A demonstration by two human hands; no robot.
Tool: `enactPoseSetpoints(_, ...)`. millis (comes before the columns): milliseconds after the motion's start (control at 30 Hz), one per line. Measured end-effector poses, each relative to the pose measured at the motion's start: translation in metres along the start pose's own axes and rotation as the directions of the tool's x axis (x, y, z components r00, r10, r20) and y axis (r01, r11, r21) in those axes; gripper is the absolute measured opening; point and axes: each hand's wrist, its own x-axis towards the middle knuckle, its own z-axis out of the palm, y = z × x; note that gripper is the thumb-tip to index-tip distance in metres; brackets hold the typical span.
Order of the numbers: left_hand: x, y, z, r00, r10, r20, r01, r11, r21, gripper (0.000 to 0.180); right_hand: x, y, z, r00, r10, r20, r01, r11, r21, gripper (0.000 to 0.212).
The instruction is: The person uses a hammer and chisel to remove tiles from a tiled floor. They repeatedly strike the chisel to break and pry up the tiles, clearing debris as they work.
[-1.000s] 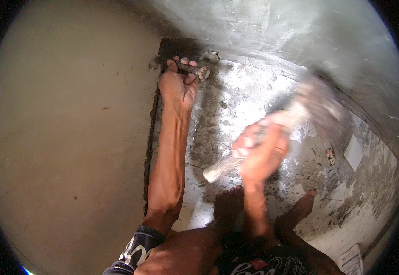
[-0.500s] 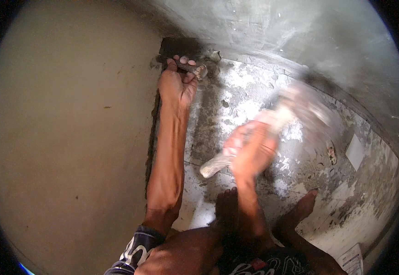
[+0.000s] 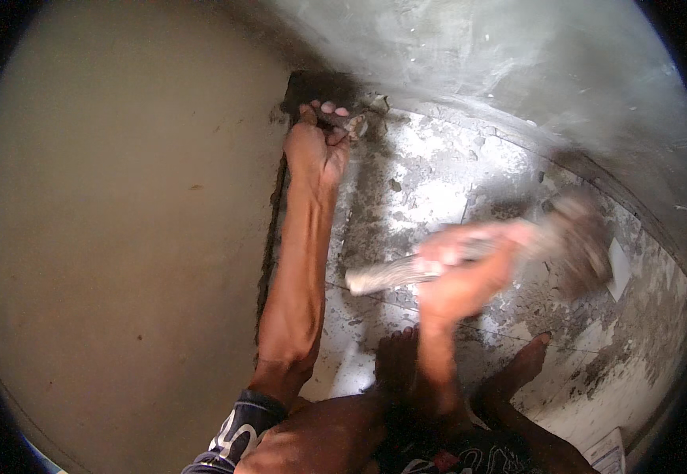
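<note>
My left hand [image 3: 314, 150] is closed around a short, dark chisel [image 3: 356, 126] in the far corner. The chisel's pale, battered end points right, while its other end lies toward the foot of the left wall, where I cannot see the tip. My right hand [image 3: 470, 272] grips the wooden handle of a hammer [image 3: 383, 276], right of the chisel and well apart from it. Motion smears the hammer's head, out to the right, and parts of the right hand. The handle's pale butt end sticks out leftward from the fist.
A smooth brown wall [image 3: 130, 237] rises on the left, with a dark groove along its foot. The grey wall [image 3: 470, 55] bounds the far side. Plaster smears the tiled floor [image 3: 430, 186]. My bare feet [image 3: 529, 355] stand close by; a white piece [image 3: 618, 268] lies right.
The hammer and my right hand have swung to the right, with the hammer's head lower in view. My left hand keeps its hold on the chisel; the whole view has shifted slightly.
</note>
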Motion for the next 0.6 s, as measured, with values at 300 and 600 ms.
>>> enactPoseSetpoints(300, 0.004, -0.02, 0.0, 1.0, -0.026, -0.002, 0.026, 0.999, 0.038, 0.029, 0.027, 0.107, -0.032, 0.857, -0.038, 0.513, 0.428, 0.607, -0.67, 0.034)
enactPoseSetpoints(600, -0.009, -0.069, -0.008, 0.977, -0.062, 0.204, -0.019, 0.927, 0.374, 0.029, 0.044, 0.085, -0.111, 0.872, 0.46, -0.166, -0.471, 0.695, -0.543, 0.039)
